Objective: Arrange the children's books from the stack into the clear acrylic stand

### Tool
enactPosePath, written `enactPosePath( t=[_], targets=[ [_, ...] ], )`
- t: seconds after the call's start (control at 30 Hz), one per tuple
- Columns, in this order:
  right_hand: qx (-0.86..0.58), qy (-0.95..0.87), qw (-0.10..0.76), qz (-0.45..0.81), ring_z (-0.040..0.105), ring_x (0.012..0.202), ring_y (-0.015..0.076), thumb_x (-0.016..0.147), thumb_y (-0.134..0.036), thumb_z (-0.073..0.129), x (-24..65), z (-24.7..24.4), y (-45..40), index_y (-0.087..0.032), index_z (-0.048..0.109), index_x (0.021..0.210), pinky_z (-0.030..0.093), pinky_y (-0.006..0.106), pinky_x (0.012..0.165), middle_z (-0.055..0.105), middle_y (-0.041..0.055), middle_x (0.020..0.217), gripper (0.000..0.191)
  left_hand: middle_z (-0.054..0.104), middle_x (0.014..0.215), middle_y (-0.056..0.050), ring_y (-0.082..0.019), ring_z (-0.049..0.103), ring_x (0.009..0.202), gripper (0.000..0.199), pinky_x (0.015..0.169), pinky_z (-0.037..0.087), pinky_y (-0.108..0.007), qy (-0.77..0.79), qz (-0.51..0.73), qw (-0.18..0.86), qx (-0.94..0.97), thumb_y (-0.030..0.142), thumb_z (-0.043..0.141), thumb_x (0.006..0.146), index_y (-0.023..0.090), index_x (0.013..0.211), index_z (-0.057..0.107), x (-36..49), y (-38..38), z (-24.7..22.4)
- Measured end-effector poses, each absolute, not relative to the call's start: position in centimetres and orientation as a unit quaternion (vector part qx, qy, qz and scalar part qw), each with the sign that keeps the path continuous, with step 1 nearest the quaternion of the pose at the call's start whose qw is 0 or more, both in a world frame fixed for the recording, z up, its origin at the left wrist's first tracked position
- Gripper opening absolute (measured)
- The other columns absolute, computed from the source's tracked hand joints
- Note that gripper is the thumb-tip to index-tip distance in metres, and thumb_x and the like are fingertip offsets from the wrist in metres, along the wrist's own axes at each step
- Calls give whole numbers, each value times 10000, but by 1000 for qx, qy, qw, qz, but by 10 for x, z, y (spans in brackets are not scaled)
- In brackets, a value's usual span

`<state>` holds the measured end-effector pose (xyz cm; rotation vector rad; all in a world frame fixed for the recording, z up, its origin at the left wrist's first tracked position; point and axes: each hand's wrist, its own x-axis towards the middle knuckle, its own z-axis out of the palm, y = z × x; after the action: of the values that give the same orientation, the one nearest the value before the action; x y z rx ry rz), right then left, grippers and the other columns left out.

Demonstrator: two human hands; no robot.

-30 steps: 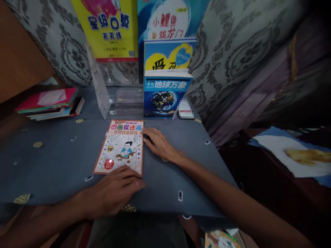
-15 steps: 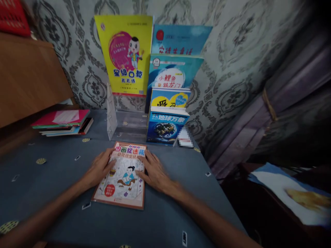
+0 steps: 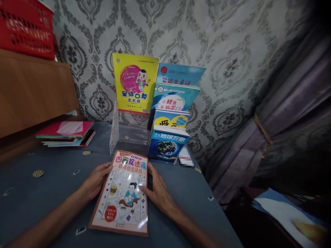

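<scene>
A picture book (image 3: pixel 122 196) with an orange-brown border and a seated cartoon figure in blue on its cover faces up in front of me, its top end seemingly raised a little. My left hand (image 3: pixel 97 181) grips its left edge, with some fingers hidden behind it. On the opposite side, my right hand (image 3: pixel 158 189) holds the right edge, thumb on the cover and the other fingers along or behind the edge. Just beyond the book stands a clear display rack (image 3: pixel 114 132), its front left section showing bare plastic.
The rack bears a yellow workbook (image 3: pixel 136 82), blue storybooks (image 3: pixel 178 98) and an earth book (image 3: pixel 167 146). A pile of books (image 3: pixel 64 129) lies left on the blue tablecloth (image 3: pixel 59 168). A red basket (image 3: pixel 27 29) tops a wooden cabinet (image 3: pixel 36 89). A curtain (image 3: pixel 240 148) hangs right.
My hands have gone from lying on the cover to gripping the book's two side edges, and its top end looks lifted. The view has tilted upward.
</scene>
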<state>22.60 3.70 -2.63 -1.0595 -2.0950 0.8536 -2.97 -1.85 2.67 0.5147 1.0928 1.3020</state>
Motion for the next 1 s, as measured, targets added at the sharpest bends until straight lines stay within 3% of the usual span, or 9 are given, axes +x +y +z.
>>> enactPosePath(
  t=[0.07, 0.13, 0.2, 0.3, 0.43, 0.6, 0.73, 1.0],
  targets=[
    [-416, -736, 375, 380, 682, 1075, 277, 814, -413, 721, 223, -28, 41, -198, 404, 1505, 547, 469, 948, 657, 155, 1319, 790, 800, 901, -108, -238, 771, 777, 227, 681, 616, -289, 477, 584, 612, 237, 146, 779, 757, 131, 974, 715, -30, -19, 29],
    [-390, -694, 389, 465, 697, 771, 221, 803, -504, 719, 218, -27, 44, -179, 584, 1299, 584, 376, 703, 750, 108, 1021, 608, 799, 929, -115, -242, 771, 799, 239, 677, 614, -291, 471, 599, 597, 251, 178, 782, 759, 135, 984, 713, -31, -20, 31],
    [-345, -666, 370, 548, 622, 576, 159, 796, -591, 700, 211, -19, 46, -179, 645, 1071, 497, 262, 498, 733, 49, 802, 498, 796, 943, -119, -251, 770, 816, 261, 672, 615, -300, 460, 613, 589, 257, 211, 792, 749, 140, 985, 707, -30, -19, 36],
    [-307, -641, 372, 597, 559, 496, 113, 809, -617, 681, 202, 4, 47, -194, 613, 956, 383, 178, 387, 695, 3, 717, 452, 795, 948, -105, -262, 768, 836, 344, 699, 622, -329, 455, 645, 556, 262, 258, 830, 704, 152, 1001, 692, -30, -16, 48],
    [-264, -684, 428, 528, 600, 547, 117, 900, -520, 613, 190, 39, 41, -204, 599, 965, 460, 196, 446, 712, 16, 803, 323, 795, 934, -73, -261, 758, 870, 472, 763, 623, -357, 445, 708, 461, 297, 453, 855, 672, 163, 1004, 684, -33, -8, 63],
    [-277, -752, 485, 350, 686, 810, 173, 999, -344, 475, 182, 45, 23, -206, 621, 1021, 549, 250, 682, 728, 59, 948, 202, 795, 980, -89, -287, 740, 968, 585, 834, 610, -387, 453, 732, 377, 341, 664, 730, 748, 154, 1035, 710, -37, -6, 60],
    [-279, -760, 509, 293, 696, 889, 174, 1023, -286, 431, 180, 23, 16, -206, 612, 1078, 550, 255, 784, 726, 71, 1003, 206, 799, 927, -95, -305, 745, 943, 624, 816, 614, -396, 471, 728, 360, 345, 726, 687, 745, 152, 987, 733, -35, -12, 47],
    [-290, -766, 493, 295, 694, 898, 174, 1039, -281, 411, 181, -13, 10, -226, 589, 1106, 562, 254, 791, 719, 62, 1005, 198, 802, 975, -96, -302, 732, 1021, 591, 881, 606, -388, 489, 731, 347, 327, 716, 698, 740, 170, 960, 745, -33, -25, 45]
  ],
)
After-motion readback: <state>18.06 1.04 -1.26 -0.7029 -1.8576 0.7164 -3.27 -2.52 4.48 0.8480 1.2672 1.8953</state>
